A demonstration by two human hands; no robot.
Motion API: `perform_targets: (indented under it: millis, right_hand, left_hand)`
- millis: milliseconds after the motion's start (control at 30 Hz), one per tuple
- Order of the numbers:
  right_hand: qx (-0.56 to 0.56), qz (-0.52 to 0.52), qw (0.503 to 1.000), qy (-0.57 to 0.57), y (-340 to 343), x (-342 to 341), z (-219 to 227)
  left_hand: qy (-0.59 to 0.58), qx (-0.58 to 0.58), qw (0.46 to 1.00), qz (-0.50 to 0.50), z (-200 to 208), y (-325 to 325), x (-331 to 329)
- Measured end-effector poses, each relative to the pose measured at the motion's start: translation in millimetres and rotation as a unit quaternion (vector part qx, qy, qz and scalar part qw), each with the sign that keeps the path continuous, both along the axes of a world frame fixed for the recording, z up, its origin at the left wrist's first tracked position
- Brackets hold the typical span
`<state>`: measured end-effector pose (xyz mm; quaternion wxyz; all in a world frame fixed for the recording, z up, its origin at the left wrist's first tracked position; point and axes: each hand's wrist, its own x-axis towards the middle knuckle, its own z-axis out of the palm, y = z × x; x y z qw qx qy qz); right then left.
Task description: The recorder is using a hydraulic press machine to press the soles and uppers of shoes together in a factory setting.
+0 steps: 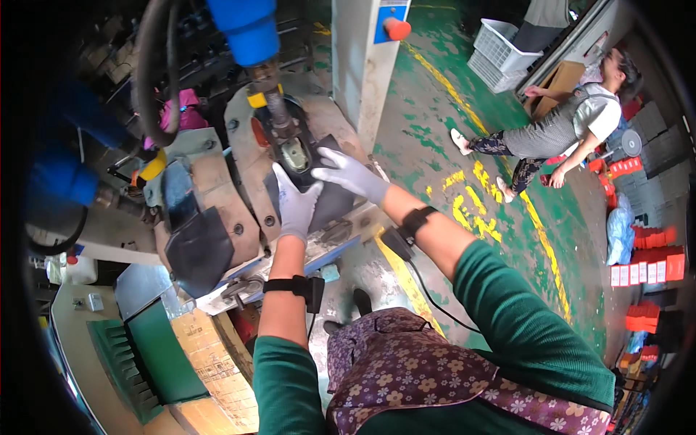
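Two gloved hands are on the job, both pressed to the same spot. My left hand [296, 205], in a pale grey knit glove, lies flat with fingers stretched up against the dark grey curved sheet piece [330, 196] sitting on the press bed. It isn't gripping, just open palm on the surface. My right hand [349, 174] comes in from the right, fingers spread and extended, fingertips resting on the upper edge of that same dark piece; open too, nothing clenched. The piece sits on the rust-brown metal die plate [250, 156], right under the threaded steel ram with the yellow collar [270, 98], which hangs from the blue cylinder [246, 29] above.

Black straps with small boxes ride both my wrists, a cable trailing from the right one. Left of the hands, a second dark curved sheet [199, 246] lies on a neighbouring brown plate. Lower left I see a brown cardboard box [217, 366] beside a green metal bin [156, 362]. Past the grey column with the red round button [396, 27], another person [562, 130] bends over on the green painted floor [428, 123] with yellow lines, near white plastic baskets [500, 52].
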<state>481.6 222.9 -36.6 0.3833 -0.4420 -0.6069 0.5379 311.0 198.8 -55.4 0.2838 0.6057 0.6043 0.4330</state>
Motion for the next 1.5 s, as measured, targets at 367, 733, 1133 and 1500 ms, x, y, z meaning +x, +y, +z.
perform_targets:
  millis: [367,733,1133,1500]
  right_hand:
    - [-0.401,-0.138,0.904,0.058,-350.3,113.2,-130.4]
    - [-0.542,-0.135,0.829,0.014,-412.3,81.2,-155.9]
    - [-0.397,0.046,0.904,-0.152,-301.5,-55.2,-128.2]
    - [-0.296,0.317,0.880,-0.192,-284.1,-168.5,-163.3]
  left_hand:
    - [0.020,-0.141,0.986,-0.090,-75.2,-381.0,-173.5]
    - [-0.222,-0.509,0.790,0.259,-206.9,-726.6,-253.0]
    - [0.025,-0.310,0.938,0.154,-250.1,-787.2,-203.4]
    - [-0.449,-0.248,0.769,0.382,-241.1,-733.5,-319.4]
